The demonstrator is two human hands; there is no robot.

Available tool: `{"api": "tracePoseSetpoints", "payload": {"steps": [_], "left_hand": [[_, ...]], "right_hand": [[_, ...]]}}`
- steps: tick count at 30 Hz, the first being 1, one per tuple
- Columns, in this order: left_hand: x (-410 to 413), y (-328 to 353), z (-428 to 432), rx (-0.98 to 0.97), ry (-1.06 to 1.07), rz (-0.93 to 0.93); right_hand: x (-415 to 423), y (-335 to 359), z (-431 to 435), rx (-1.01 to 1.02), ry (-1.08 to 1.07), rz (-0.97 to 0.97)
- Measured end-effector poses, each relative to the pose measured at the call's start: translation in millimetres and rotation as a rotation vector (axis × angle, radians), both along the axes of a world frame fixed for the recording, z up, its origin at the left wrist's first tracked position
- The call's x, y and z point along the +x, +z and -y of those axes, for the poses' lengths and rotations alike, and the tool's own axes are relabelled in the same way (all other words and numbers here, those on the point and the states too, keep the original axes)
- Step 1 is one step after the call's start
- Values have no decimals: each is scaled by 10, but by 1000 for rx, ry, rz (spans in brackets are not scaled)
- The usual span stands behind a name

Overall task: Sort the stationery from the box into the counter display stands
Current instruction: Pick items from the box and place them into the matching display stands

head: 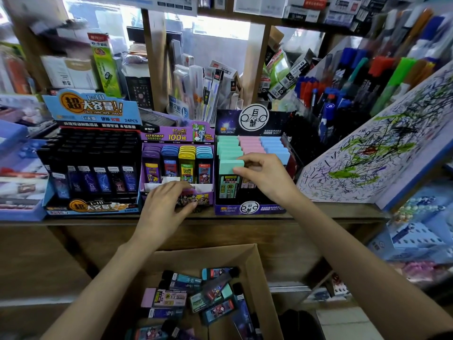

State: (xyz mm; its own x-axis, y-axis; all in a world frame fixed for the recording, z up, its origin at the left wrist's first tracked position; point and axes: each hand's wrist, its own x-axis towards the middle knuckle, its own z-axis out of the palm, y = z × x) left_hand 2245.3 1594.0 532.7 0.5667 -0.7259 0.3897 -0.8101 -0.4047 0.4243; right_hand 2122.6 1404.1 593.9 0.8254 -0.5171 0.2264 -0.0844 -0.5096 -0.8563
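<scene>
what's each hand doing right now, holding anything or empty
Left hand: fingers curled over a purple case at the front of the middle stand.
Right hand: fingers pinching a mint-capped case.

A wooden worktop (318, 212) is seen running across the middle of the frame. Three display stands are set on it side by side: a blue stand (90, 153) at the left, a purple stand (176, 165) in the centre, a dark violet stand (250, 168) to its right. A scribbled board (382, 148) is propped at the right.
</scene>
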Motion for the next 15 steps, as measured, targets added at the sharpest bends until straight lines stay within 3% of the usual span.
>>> {"api": "tracePoseSetpoints", "payload": {"steps": [4, 9, 11, 15], "left_hand": [[6, -11, 0, -2, 10, 1], [-1, -14, -6, 5, 6, -32], [-50, 12, -42, -41, 1, -36], [-223, 72, -222, -153, -50, -13]], "right_hand": [[-40, -90, -18, -124, -80, -9], [-66, -124, -85, -837, -204, 52], [-66, -85, -85, -905, -217, 24], [-134, -15, -97, -813, -166, -51]]}}
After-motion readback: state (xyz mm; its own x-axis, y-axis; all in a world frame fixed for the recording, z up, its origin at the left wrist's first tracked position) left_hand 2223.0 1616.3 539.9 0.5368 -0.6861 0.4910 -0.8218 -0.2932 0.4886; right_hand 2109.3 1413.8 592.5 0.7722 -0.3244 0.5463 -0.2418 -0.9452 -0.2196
